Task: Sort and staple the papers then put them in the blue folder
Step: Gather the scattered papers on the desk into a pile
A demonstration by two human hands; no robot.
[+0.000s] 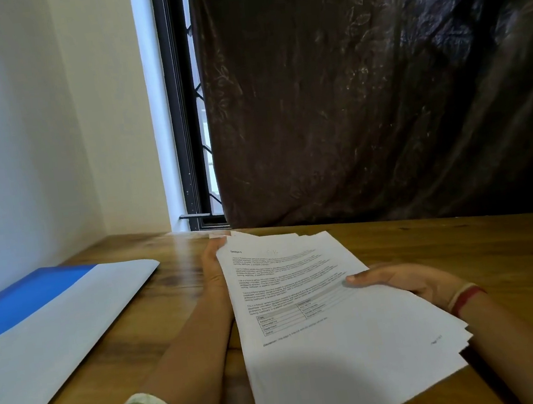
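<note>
Dark curtain (378,89) backs the wooden table (429,243), where the blue folder (36,294) lies open at left, ready for filing. Left hand (214,267) holds the far corner of the fanned papers (308,346), and right hand (410,280) pinches their right edge, thumb on top, probably to square them.

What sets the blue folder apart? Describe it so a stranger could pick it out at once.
Start at the wooden table below the dark curtain. On its left side, apart from the printed papers, lies the blue folder. It is the large flat thing with a bright blue band beside a plain pale face, bearing no print.
</note>
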